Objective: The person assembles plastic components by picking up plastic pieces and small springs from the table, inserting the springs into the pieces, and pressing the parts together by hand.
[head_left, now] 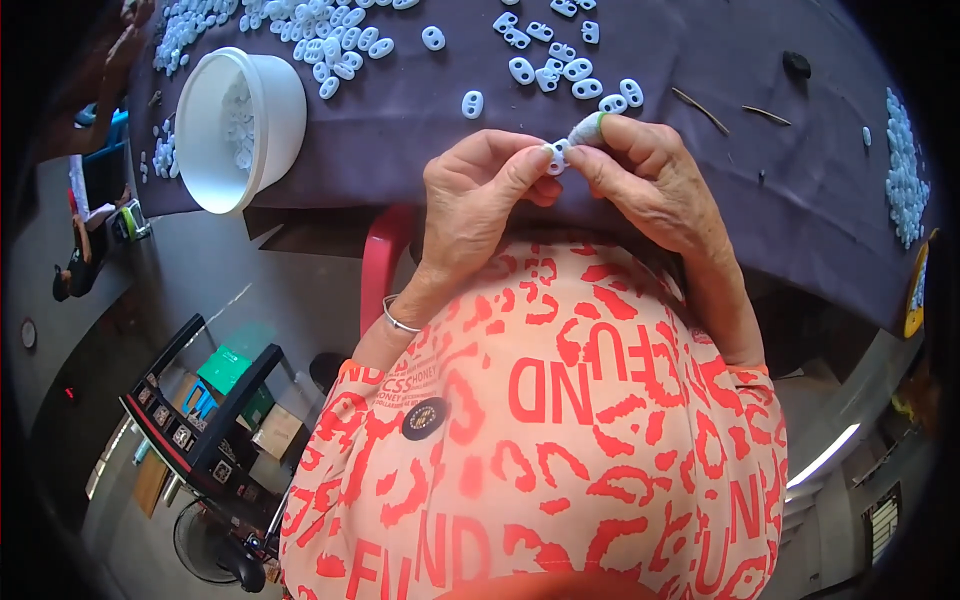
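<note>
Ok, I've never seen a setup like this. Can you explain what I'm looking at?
There's no machine here: a person is working with two bare hands. The single picture comes from a wide fisheye camera on their head, looking down, so straight edges bend near the rim. Picture left is the person's left.

The left hand pinches a small white two-hole oval piece. The right hand, with a white wrap on one finger, meets it; whether it also grips is hard to tell.

On the dark tablecloth are more loose two-hole pieces, a white round tub and two thin brown sticks.
</note>
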A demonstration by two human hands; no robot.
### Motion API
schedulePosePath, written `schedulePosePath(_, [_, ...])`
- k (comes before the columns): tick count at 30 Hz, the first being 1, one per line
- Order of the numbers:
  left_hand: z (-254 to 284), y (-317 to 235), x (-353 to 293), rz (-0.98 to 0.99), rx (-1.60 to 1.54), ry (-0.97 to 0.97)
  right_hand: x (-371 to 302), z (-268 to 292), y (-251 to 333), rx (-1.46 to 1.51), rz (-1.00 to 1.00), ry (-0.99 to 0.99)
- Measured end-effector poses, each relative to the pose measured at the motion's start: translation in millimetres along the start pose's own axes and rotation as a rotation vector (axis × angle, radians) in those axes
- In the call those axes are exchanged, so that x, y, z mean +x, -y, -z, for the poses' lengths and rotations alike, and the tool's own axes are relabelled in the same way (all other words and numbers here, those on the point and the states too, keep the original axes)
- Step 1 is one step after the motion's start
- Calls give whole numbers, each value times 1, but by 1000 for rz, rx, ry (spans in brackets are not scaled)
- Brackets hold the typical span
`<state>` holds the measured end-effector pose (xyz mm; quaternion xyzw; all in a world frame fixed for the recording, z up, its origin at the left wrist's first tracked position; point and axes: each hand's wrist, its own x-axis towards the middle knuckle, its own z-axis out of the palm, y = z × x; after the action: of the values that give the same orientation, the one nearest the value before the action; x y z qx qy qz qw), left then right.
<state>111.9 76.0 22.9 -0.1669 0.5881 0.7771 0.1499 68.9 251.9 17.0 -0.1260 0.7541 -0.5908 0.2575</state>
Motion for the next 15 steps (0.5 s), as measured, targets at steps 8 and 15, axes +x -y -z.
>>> schedulePosePath(8, [-2,3,-1,-10,46,-7,1,2,0,22,-17,42])
schedulePosePath(15, [-4,5,-3,-28,82,-23,1,0,3,174,-96,83])
